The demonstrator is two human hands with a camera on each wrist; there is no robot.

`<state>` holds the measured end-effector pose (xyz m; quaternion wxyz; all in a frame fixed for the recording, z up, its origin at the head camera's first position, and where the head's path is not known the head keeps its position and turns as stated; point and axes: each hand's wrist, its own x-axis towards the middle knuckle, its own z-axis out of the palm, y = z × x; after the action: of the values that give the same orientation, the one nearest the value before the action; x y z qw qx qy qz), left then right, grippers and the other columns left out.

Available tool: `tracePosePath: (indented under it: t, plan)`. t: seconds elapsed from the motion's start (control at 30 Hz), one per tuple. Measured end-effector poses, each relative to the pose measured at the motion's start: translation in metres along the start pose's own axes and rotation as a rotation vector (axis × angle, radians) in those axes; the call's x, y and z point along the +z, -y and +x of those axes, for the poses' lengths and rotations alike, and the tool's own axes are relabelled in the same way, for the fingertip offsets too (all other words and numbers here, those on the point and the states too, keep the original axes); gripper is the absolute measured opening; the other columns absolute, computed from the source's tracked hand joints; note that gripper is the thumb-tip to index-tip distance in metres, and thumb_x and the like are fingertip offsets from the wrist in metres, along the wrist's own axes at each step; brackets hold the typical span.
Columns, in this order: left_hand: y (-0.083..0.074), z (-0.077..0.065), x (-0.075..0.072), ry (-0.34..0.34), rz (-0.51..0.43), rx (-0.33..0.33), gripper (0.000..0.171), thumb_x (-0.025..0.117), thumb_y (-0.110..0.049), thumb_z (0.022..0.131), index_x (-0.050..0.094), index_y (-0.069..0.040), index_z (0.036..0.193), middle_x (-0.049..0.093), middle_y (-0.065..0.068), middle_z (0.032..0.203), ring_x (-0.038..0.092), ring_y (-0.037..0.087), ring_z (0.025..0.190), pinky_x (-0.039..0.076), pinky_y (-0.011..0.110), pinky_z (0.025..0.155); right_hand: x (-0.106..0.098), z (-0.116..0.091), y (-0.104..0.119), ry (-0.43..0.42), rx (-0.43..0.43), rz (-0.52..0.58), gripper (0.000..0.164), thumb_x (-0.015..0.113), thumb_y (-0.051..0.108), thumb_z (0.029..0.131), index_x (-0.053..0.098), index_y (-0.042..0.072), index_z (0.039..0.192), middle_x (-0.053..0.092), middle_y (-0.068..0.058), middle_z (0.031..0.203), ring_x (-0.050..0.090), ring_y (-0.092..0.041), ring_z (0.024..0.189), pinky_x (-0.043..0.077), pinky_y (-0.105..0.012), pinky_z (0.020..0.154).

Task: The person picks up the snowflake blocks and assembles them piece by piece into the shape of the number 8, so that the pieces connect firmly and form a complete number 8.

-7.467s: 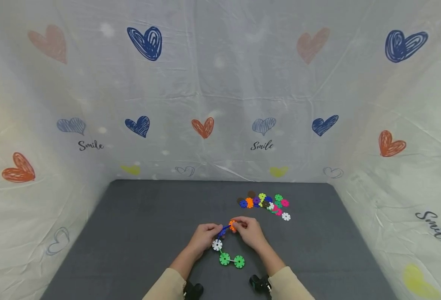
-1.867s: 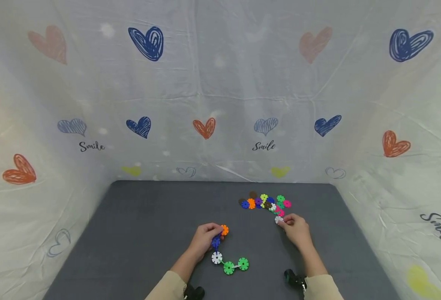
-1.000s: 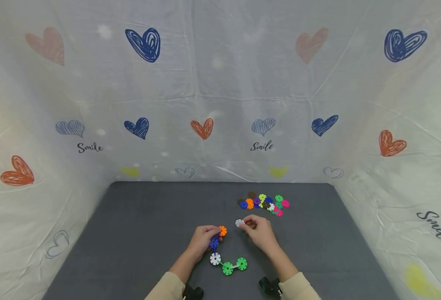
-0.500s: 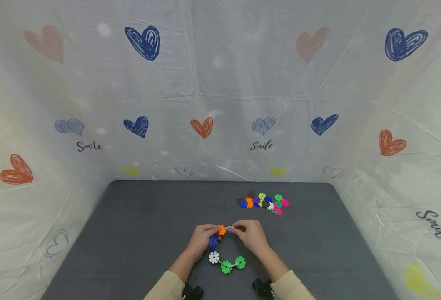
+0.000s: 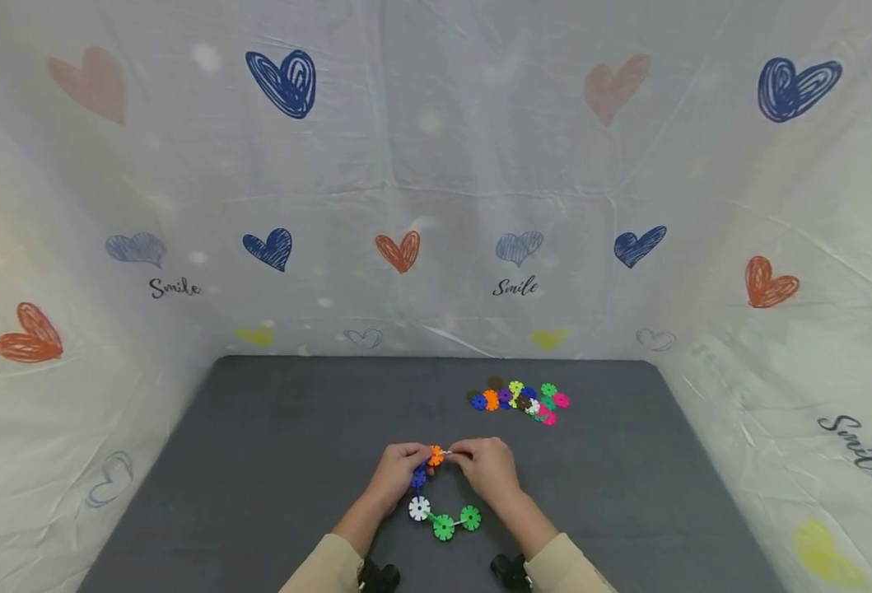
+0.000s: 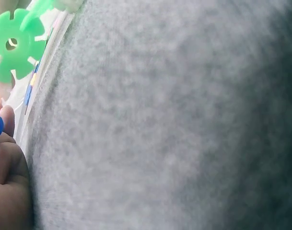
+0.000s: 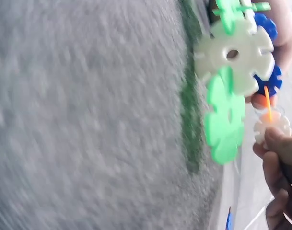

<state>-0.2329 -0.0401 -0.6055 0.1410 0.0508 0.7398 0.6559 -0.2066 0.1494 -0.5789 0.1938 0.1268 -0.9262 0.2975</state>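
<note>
White disc point(image 7: 262, 128): Gone from the edge of the pile point(image 5: 524, 402), it now meets the orange disc point(image 5: 436, 455) edge-on, so the chain point(image 5: 444, 528) appears to be gaining a piece; whether it is fully slotted cannot be told.
Right hand point(image 5: 491, 469): The grip pinches that white disc, thumb against fingers.
Left hand point(image 5: 397, 471): The grip pinches the chain near its orange end, seemingly steadying the joint.
Chain's place: It curves between the hands, over the grey bench point(image 5: 295, 461); contact beneath is unclear.
Chain's count: Two green discs point(image 5: 470, 517) face up, a third green and a white stand edge-on as links; one flat white piece point(image 5: 419, 508), at least two blue pieces point(image 5: 418, 478), one orange.
Pile's count: Overlaps blur the tally; about three each of brown, blue, green and pink, two yellow, one each of orange, purple and white, well apart from the chain.
</note>
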Motion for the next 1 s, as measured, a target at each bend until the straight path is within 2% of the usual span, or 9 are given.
tracePosePath:
  t: [0.17, 0.27, 0.43, 0.5, 0.6, 0.7, 0.8, 0.9, 1.0]
  plan:
    - [0.001, 0.001, -0.001, -0.012, -0.012, 0.022, 0.032, 0.059, -0.025, 0.103, 0.073, 0.004, 0.097, 0.068, 0.007, 0.078, 0.053, 0.012, 0.066, 0.044, 0.024, 0.059, 0.003, 0.001, 0.003, -0.028, -0.009, -0.017, 0.009, 0.083, 0.027, 0.083, 0.082, 0.018, 0.084, 0.077, 0.004, 0.078, 0.07, -0.008, 0.066, 0.056, -0.028, 0.063]
    - [0.003, 0.001, 0.001, 0.002, 0.002, 0.012, 0.032, 0.058, -0.025, 0.103, 0.072, 0.003, 0.096, 0.067, 0.004, 0.077, 0.053, 0.01, 0.065, 0.043, 0.023, 0.057, 0.0, 0.0, -0.001, 0.049, 0.034, 0.034, 0.011, 0.082, 0.024, 0.084, 0.081, 0.018, 0.093, 0.076, 0.004, 0.082, 0.065, -0.004, 0.065, 0.053, -0.024, 0.061]
    - [0.004, 0.0, 0.005, -0.015, -0.022, -0.019, 0.03, 0.054, -0.022, 0.104, 0.068, 0.003, 0.093, 0.066, 0.001, 0.075, 0.045, 0.008, 0.053, 0.038, 0.023, 0.047, -0.019, 0.005, -0.016, 0.19, 0.146, 0.17, 0.033, 0.082, 0.017, 0.085, 0.075, 0.016, 0.117, 0.073, -0.002, 0.094, 0.056, -0.002, 0.065, 0.047, -0.023, 0.058]
    - [0.004, 0.0, 0.005, -0.024, -0.065, -0.02, 0.029, 0.052, -0.019, 0.104, 0.064, 0.005, 0.094, 0.065, 0.001, 0.075, 0.043, 0.007, 0.05, 0.036, 0.022, 0.044, -0.028, 0.009, -0.026, 0.173, 0.215, 0.194, 0.034, 0.082, 0.017, 0.086, 0.074, 0.015, 0.119, 0.074, -0.004, 0.099, 0.058, -0.005, 0.067, 0.048, -0.025, 0.058]
    - [0.003, 0.001, 0.004, -0.023, -0.123, -0.025, 0.025, 0.048, -0.015, 0.104, 0.059, 0.005, 0.096, 0.065, 0.002, 0.074, 0.041, 0.006, 0.048, 0.035, 0.021, 0.043, -0.04, 0.014, -0.046, 0.106, 0.343, 0.155, 0.033, 0.081, 0.02, 0.087, 0.074, 0.012, 0.119, 0.075, -0.007, 0.104, 0.064, -0.013, 0.073, 0.051, -0.031, 0.061]
    - [0.001, 0.002, 0.002, -0.017, -0.119, -0.04, 0.023, 0.044, -0.013, 0.104, 0.059, 0.003, 0.096, 0.064, 0.002, 0.074, 0.041, 0.007, 0.048, 0.035, 0.02, 0.043, -0.052, 0.014, -0.07, 0.024, 0.475, 0.049, 0.037, 0.08, 0.023, 0.088, 0.072, 0.006, 0.121, 0.072, -0.014, 0.114, 0.068, -0.029, 0.09, 0.055, -0.044, 0.073]
    - [-0.001, 0.001, 0.002, -0.01, -0.104, -0.053, 0.023, 0.044, -0.014, 0.103, 0.059, 0.002, 0.096, 0.064, 0.003, 0.074, 0.043, 0.008, 0.049, 0.035, 0.021, 0.043, -0.061, 0.011, -0.092, -0.036, 0.621, -0.032, 0.048, 0.079, 0.025, 0.088, 0.064, -0.002, 0.124, 0.063, -0.025, 0.122, 0.06, -0.042, 0.109, 0.049, -0.055, 0.089]
    - [-0.003, 0.001, 0.002, 0.0, -0.097, -0.05, 0.023, 0.045, -0.015, 0.102, 0.059, 0.002, 0.098, 0.065, 0.003, 0.075, 0.044, 0.008, 0.05, 0.035, 0.022, 0.043, -0.066, 0.006, -0.108, -0.038, 0.72, -0.04, 0.058, 0.078, 0.027, 0.089, 0.054, -0.008, 0.129, 0.052, -0.032, 0.126, 0.049, -0.05, 0.117, 0.042, -0.06, 0.097]
    - [-0.004, 0.0, 0.002, -0.004, -0.098, -0.052, 0.028, 0.046, -0.022, 0.104, 0.059, 0.002, 0.098, 0.064, 0.003, 0.074, 0.043, 0.008, 0.049, 0.035, 0.023, 0.042, -0.067, 0.002, -0.117, 0.024, 0.727, -0.028, 0.064, 0.077, 0.03, 0.089, 0.051, -0.009, 0.134, 0.047, -0.036, 0.13, 0.044, -0.053, 0.121, 0.039, -0.062, 0.1]
